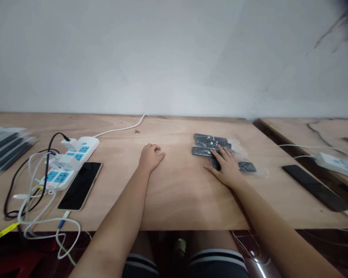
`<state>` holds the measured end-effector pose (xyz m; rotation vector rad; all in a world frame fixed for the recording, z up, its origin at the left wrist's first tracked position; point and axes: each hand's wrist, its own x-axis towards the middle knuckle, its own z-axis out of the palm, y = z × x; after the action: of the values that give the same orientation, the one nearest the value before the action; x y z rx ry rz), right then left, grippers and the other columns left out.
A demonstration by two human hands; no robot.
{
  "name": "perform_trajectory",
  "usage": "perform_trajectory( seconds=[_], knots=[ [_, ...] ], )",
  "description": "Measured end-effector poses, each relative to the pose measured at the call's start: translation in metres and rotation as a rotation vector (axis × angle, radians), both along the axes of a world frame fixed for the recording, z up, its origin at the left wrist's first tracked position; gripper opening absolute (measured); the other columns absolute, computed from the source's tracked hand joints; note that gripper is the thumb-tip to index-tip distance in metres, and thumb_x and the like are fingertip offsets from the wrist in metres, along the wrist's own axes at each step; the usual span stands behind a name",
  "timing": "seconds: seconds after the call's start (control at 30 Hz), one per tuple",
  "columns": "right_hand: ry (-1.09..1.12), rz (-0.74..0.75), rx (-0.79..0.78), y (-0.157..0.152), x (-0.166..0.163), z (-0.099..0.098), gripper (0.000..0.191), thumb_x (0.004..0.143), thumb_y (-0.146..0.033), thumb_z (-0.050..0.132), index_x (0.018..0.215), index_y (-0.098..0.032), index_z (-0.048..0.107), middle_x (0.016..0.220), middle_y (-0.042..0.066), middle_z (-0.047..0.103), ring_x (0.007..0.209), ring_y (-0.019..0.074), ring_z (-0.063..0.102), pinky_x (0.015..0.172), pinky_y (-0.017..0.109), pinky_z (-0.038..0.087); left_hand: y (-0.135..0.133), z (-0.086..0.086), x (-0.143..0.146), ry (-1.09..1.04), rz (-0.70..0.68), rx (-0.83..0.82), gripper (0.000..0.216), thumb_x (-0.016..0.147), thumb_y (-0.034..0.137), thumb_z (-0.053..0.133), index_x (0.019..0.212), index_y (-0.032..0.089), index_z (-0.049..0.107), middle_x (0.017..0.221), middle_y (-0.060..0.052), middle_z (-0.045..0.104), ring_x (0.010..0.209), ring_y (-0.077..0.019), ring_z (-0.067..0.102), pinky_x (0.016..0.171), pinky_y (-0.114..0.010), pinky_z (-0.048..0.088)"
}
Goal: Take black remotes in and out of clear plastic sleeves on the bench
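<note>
Several dark remote controls (211, 140) in clear plastic sleeves lie in a loose pile right of the middle of the table. My right hand (227, 168) rests on them, its fingers spread, palm down and covering part of the pile; it is not closed round any. One wrapped remote (247, 166) sticks out to the right from beneath this hand. To the left, on bare wood, my left hand (150, 156) rests with loosely bent fingers and the thumb apart. Nothing shows in it.
At left, a white power strip (87, 144) with chargers and tangled cables stands beside a phone (80, 186). Farther left are several flat dark items in plastic (5, 146). A second phone (316, 188) lies at right, near the gap before another table (307, 131) with a power strip (336, 164).
</note>
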<state>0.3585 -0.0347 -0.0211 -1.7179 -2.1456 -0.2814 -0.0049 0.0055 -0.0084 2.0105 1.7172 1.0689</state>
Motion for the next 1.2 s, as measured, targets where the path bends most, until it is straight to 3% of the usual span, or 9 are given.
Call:
perform_trajectory(
  seconds=[0.3,0.67,0.8,0.97,1.1,1.2],
  knots=[
    [0.068,0.003,0.040,0.033,-0.020,-0.002,0.050,0.096,-0.047,0.050,0.140,-0.024,0.058,0.152,0.011,0.054,0.146,0.0336,0.041,0.119,0.063,0.026,0.001,0.000,-0.001,-0.012,-0.005,-0.004,0.020,0.079,0.034,0.079,0.091,0.021,0.070,0.095,-0.007,0.067,0.095,-0.0232,0.063,0.090,-0.038,0.052],
    [0.107,0.001,0.073,0.058,-0.021,0.001,0.049,0.094,-0.044,0.050,0.136,-0.020,0.061,0.153,0.014,0.053,0.145,0.0339,0.042,0.120,0.063,0.023,0.001,-0.001,0.000,-0.063,0.015,0.010,0.018,0.080,0.034,0.077,0.089,0.020,0.070,0.092,-0.006,0.067,0.091,-0.0215,0.065,0.087,-0.036,0.053],
    [0.104,0.061,0.152,0.049,-0.051,0.009,0.050,0.089,-0.038,0.056,0.135,-0.019,0.062,0.160,0.015,0.043,0.149,0.0361,0.035,0.121,0.064,0.022,0.002,-0.003,0.001,-0.096,0.049,-0.017,0.017,0.083,0.036,0.073,0.088,0.020,0.070,0.088,-0.005,0.067,0.085,-0.0195,0.064,0.083,-0.035,0.052],
    [0.269,0.283,0.088,0.033,-0.114,0.023,0.045,0.092,-0.033,0.052,0.134,-0.018,0.063,0.146,0.013,0.059,0.143,0.0299,0.046,0.118,0.054,0.038,0.000,0.001,0.003,-0.060,0.013,0.057,0.018,0.088,0.039,0.067,0.089,0.021,0.073,0.086,-0.006,0.068,0.087,-0.0208,0.065,0.087,-0.036,0.052],
    [0.319,0.365,0.022,0.026,-0.139,0.025,0.040,0.095,-0.029,0.050,0.129,-0.016,0.066,0.137,0.013,0.066,0.135,0.0263,0.056,0.116,0.047,0.044,-0.002,0.004,0.003,-0.020,-0.027,0.092,0.025,0.088,0.038,0.068,0.106,0.021,0.074,0.111,-0.008,0.073,0.111,-0.0242,0.066,0.103,-0.039,0.049],
    [0.282,0.366,-0.039,0.026,-0.137,0.024,0.037,0.094,-0.028,0.052,0.123,-0.015,0.071,0.134,0.013,0.069,0.130,0.0274,0.061,0.114,0.048,0.046,-0.001,0.001,0.003,0.056,-0.083,0.021,0.046,0.087,0.042,0.069,0.127,0.019,0.068,0.138,-0.012,0.065,0.137,-0.0288,0.053,0.117,-0.044,0.039]
  ],
)
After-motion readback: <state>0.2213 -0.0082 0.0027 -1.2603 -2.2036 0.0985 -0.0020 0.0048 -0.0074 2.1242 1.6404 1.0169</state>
